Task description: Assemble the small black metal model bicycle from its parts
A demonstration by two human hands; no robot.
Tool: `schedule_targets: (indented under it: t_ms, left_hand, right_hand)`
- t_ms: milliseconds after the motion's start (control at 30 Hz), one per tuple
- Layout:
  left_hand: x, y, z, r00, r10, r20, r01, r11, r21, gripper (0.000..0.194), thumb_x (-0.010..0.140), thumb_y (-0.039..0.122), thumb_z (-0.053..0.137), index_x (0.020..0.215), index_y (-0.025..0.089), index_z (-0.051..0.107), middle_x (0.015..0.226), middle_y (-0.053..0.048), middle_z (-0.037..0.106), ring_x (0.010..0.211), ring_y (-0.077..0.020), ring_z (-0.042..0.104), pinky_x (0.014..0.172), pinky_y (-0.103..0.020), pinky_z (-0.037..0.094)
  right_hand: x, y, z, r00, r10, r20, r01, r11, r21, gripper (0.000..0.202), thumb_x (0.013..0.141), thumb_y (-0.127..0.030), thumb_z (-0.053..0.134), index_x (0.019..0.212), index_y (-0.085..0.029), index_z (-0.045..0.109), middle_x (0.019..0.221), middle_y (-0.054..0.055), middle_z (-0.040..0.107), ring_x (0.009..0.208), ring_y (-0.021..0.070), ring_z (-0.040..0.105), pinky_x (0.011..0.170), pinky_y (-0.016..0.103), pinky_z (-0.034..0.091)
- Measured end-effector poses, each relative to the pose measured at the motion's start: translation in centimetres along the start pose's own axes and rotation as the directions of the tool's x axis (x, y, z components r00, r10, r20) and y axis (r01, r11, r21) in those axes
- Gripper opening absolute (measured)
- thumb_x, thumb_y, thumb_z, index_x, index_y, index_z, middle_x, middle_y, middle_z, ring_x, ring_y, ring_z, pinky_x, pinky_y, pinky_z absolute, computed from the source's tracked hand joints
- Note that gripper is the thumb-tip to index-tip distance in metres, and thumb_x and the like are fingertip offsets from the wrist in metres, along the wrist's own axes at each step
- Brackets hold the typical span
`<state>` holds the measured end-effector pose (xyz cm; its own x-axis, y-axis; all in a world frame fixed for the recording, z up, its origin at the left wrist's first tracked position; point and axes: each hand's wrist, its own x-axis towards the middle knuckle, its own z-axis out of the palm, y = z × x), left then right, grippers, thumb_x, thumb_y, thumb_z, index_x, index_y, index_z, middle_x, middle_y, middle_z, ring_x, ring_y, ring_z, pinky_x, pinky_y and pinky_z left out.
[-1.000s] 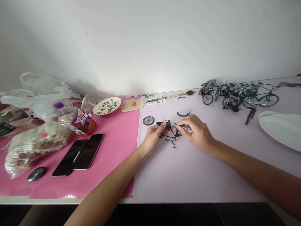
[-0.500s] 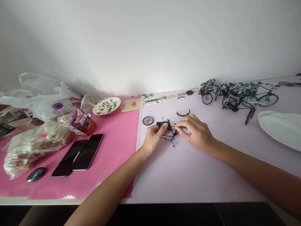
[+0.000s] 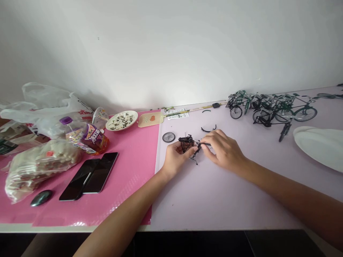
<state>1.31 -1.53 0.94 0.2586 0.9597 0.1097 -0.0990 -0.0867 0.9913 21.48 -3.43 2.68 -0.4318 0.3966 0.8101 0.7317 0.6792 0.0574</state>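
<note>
My left hand (image 3: pixel 175 157) grips a small black model bicycle frame (image 3: pixel 187 140) over the pale lilac mat, thumb on its front part. Close on its right, my right hand (image 3: pixel 221 146) pinches a thin dark tool (image 3: pixel 205 144), whose tip points at the frame. The fingers partly hide both the tool and the frame. A loose spoked wheel (image 3: pixel 168 137) lies just left of the frame. Behind my right hand rests a curved black piece (image 3: pixel 208 129), and a smaller curved strip (image 3: pixel 206 110) lies farther back.
Several model bicycles (image 3: pixel 294 109) stand at the back right, near white plates (image 3: pixel 318 144). On the pink mat (image 3: pixel 128 171) are two phones (image 3: pixel 100 173), a bottle (image 3: pixel 85 137), bags (image 3: pixel 43 160), a dark mouse-like object (image 3: pixel 41 198) and a plate of small pieces (image 3: pixel 122 121).
My left thumb has moved down and right along the frame, uncovering more of its dark upper part. The right hand has shifted only slightly.
</note>
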Motion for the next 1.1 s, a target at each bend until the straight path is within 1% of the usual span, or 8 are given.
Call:
schedule_targets:
  t_ms: [333,433,533,800,867,967,1033,1100]
  left_hand:
    - [0.1,0.0,0.0,0.998,0.013,-0.055,-0.009,0.996,0.085,0.044,0.069,0.051,0.091,0.087,0.013,0.078,0.09,-0.01,0.079,0.082,-0.023,0.07,0.072,-0.034,0.054]
    - [0.0,0.0,0.0,0.998,0.028,-0.06,-0.02,0.992,0.128,0.043,0.07,0.052,0.09,0.085,0.013,0.077,0.085,-0.009,0.078,0.076,-0.0208,0.067,0.067,-0.032,0.05]
    - [0.0,0.0,0.1,0.998,0.032,-0.054,-0.025,0.99,0.142,0.041,0.072,0.05,0.089,0.084,0.013,0.077,0.082,-0.008,0.077,0.073,-0.0192,0.066,0.064,-0.03,0.048]
    - [-0.1,-0.1,0.5,1.0,0.011,-0.021,-0.01,0.998,0.054,0.042,0.073,0.046,0.089,0.093,0.012,0.078,0.094,-0.011,0.08,0.084,-0.0228,0.072,0.076,-0.033,0.055]
    - [-0.1,0.2,0.4,1.0,-0.01,-0.029,0.011,0.999,0.049,0.042,0.072,0.046,0.09,0.094,0.012,0.078,0.095,-0.012,0.08,0.086,-0.0239,0.073,0.079,-0.034,0.056]
    - [0.2,0.6,0.1,0.997,-0.038,-0.072,0.043,0.996,0.076,0.042,0.07,0.047,0.091,0.092,0.013,0.079,0.095,-0.012,0.08,0.086,-0.0238,0.073,0.077,-0.033,0.055]
    - [0.4,0.9,-0.3,0.994,-0.048,-0.096,0.057,0.994,0.09,0.042,0.071,0.048,0.09,0.092,0.013,0.08,0.092,-0.01,0.079,0.085,-0.0229,0.072,0.076,-0.032,0.054]
    - [0.5,1.0,-0.6,0.991,-0.055,-0.125,0.07,0.991,0.115,0.042,0.071,0.05,0.09,0.088,0.013,0.08,0.085,-0.008,0.077,0.081,-0.0214,0.069,0.072,-0.03,0.051]
  right_hand:
    - [-0.3,0.1,0.6,0.998,-0.058,0.011,0.059,0.998,-0.005,0.014,0.1,-0.011,0.061,0.103,-0.024,0.058,0.082,0.003,0.068,0.08,0.0209,0.066,0.066,0.034,0.052]
    - [-0.4,0.1,0.6,0.999,-0.05,0.005,0.05,0.999,-0.01,0.013,0.099,-0.012,0.063,0.096,-0.024,0.058,0.08,0.002,0.067,0.078,0.0207,0.065,0.064,0.033,0.049]
    - [-0.4,0.2,0.5,1.0,-0.014,0.005,0.014,1.0,-0.008,0.02,0.098,-0.013,0.065,0.086,-0.024,0.054,0.074,0.001,0.063,0.073,0.0198,0.062,0.059,0.032,0.043]
    - [-0.1,0.4,0.2,0.999,0.041,-0.034,-0.041,0.999,0.001,0.043,0.099,-0.016,0.062,0.064,-0.024,0.039,0.056,-0.003,0.045,0.059,0.0144,0.049,0.05,0.029,0.03]
    - [-0.2,0.8,0.0,0.996,0.081,-0.041,-0.078,0.995,0.069,0.041,0.1,-0.019,0.062,0.065,-0.024,0.042,0.056,-0.003,0.047,0.057,0.0146,0.048,0.052,0.03,0.033]
    - [-0.6,1.7,-0.3,0.974,0.222,-0.039,-0.208,0.953,0.222,0.024,0.103,-0.026,0.059,0.079,-0.023,0.058,0.066,0.0,0.059,0.06,0.016,0.055,0.055,0.03,0.041]
    - [-0.6,2.4,-0.5,0.934,0.357,-0.011,-0.332,0.879,0.343,0.021,0.106,-0.033,0.053,0.09,-0.023,0.063,0.074,0.002,0.066,0.063,0.0162,0.06,0.055,0.03,0.045]
    - [0.1,2.8,-1.0,0.884,0.468,0.006,-0.409,0.765,0.497,0.029,0.109,-0.041,0.046,0.09,-0.024,0.059,0.077,0.002,0.066,0.062,0.0151,0.06,0.054,0.029,0.047]
